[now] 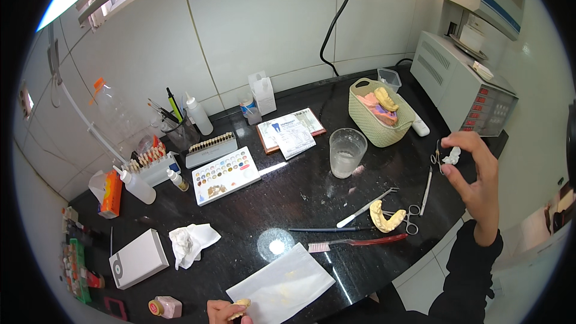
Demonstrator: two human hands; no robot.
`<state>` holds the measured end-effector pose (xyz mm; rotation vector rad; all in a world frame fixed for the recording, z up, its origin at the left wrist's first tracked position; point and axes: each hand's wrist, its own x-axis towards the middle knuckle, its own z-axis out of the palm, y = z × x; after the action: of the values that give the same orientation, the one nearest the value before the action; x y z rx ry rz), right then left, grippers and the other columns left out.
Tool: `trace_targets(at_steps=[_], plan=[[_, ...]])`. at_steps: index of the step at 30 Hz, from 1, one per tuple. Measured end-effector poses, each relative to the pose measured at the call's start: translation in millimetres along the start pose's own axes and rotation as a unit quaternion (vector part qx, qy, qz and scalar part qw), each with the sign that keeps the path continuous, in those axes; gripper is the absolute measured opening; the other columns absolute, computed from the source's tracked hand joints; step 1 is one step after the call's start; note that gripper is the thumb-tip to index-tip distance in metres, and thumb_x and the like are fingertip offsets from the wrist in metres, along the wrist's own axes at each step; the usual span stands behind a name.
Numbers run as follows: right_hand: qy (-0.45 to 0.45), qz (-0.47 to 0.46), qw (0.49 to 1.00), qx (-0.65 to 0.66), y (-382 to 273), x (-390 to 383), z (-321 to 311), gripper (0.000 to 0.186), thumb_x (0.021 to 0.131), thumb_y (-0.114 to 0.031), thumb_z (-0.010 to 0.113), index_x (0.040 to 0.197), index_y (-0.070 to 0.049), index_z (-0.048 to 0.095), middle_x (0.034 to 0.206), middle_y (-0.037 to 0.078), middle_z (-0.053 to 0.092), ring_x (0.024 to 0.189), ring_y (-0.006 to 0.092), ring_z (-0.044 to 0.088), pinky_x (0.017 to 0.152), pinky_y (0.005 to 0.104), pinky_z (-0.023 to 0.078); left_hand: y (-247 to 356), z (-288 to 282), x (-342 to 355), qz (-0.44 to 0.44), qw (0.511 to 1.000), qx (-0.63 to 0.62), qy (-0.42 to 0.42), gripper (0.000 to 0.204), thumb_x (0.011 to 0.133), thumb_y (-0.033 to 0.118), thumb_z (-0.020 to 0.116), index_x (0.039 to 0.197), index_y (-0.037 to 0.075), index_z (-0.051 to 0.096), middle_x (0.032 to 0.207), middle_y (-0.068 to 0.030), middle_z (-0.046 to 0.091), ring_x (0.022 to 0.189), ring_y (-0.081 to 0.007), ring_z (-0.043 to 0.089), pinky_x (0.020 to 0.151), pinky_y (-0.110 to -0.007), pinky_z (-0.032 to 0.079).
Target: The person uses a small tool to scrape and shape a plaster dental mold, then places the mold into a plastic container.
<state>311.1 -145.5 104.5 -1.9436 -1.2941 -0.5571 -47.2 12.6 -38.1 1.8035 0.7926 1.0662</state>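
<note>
At the lower edge my left hand (222,311) grips a small yellowish plaster dental cast piece (242,306), partly hidden by the fingers. It is beside a white paper sheet (281,282) with yellowish crumbs on it. My right hand (480,177) reaches over the table's right side, thumb and forefinger apart in a C shape. A small crumpled white piece (451,156) shows in that gap; I see no clear contact. Small scissors (437,157) lie just left of those fingertips. Nearer lie a horseshoe-shaped plaster dental cast (387,216), a clamp (413,219) and a red-handled toothbrush (360,242).
A glass of water (347,155) stands mid-table, before a green basket (375,120) of dental casts. A colour palette box (225,175), shade guides (211,149) and squeeze bottles (138,186) are at left. A white box (139,259), crumpled tissue (192,243) and pink jar (168,307) lie nearer.
</note>
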Motion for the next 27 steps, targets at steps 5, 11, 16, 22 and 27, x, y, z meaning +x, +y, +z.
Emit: trace_targets(at_steps=[5,11,16,22,27], plan=[[-0.011,0.008,1.000,0.011,-19.5,-25.7,-3.2,0.028,0.069,0.000,0.071,0.095,-0.001,0.061,0.090,0.009,0.063,0.084,0.0230,0.060,0.077,0.0311,0.046,6.5,0.1,4.7,-0.010,1.000,-0.021,-0.016,0.018,0.087,0.013,0.060,0.097,-0.002,0.058,0.097,-0.0119,0.049,0.087,-0.0213,0.058,0.074,-0.028,0.045],[-0.054,0.073,0.995,0.028,-29.5,-62.1,35.9,0.014,0.074,-0.003,0.068,0.087,0.000,0.063,0.082,0.009,0.062,0.078,0.0252,0.058,0.071,0.0343,0.046,9.0,3.1,3.1,0.022,0.999,0.017,-0.019,0.018,0.087,0.012,0.061,0.100,-0.001,0.058,0.097,-0.0089,0.049,0.077,-0.0154,0.053,0.065,-0.025,0.041],[-0.140,0.051,0.988,-0.046,-20.0,-88.1,64.7,0.020,0.072,-0.015,0.073,0.085,-0.004,0.063,0.084,0.008,0.061,0.086,0.0241,0.057,0.081,0.0341,0.041,11.9,3.2,4.4,0.065,0.997,0.044,-0.016,0.018,0.086,0.013,0.062,0.100,0.001,0.060,0.093,-0.0071,0.049,0.070,-0.0122,0.048,0.058,-0.023,0.037],[-0.185,0.052,0.980,-0.056,-15.1,-83.9,74.1,0.021,0.070,-0.017,0.074,0.083,-0.004,0.063,0.079,0.008,0.061,0.081,0.0237,0.057,0.083,0.0360,0.041,11.7,0.6,-2.3,0.063,0.996,0.056,-0.012,0.017,0.087,0.014,0.061,0.098,0.001,0.061,0.092,-0.0067,0.049,0.069,-0.0120,0.047,0.058,-0.024,0.037],[-0.156,0.013,0.983,-0.097,-14.7,-80.3,73.7,0.016,0.073,-0.015,0.070,0.082,-0.003,0.062,0.072,0.010,0.061,0.075,0.0249,0.058,0.090,0.0378,0.041,7.6,1.2,-3.1,0.086,0.995,0.044,0.011,0.016,0.087,0.013,0.061,0.098,0.001,0.061,0.091,-0.0063,0.048,0.067,-0.0116,0.046,0.057,-0.023,0.036]])
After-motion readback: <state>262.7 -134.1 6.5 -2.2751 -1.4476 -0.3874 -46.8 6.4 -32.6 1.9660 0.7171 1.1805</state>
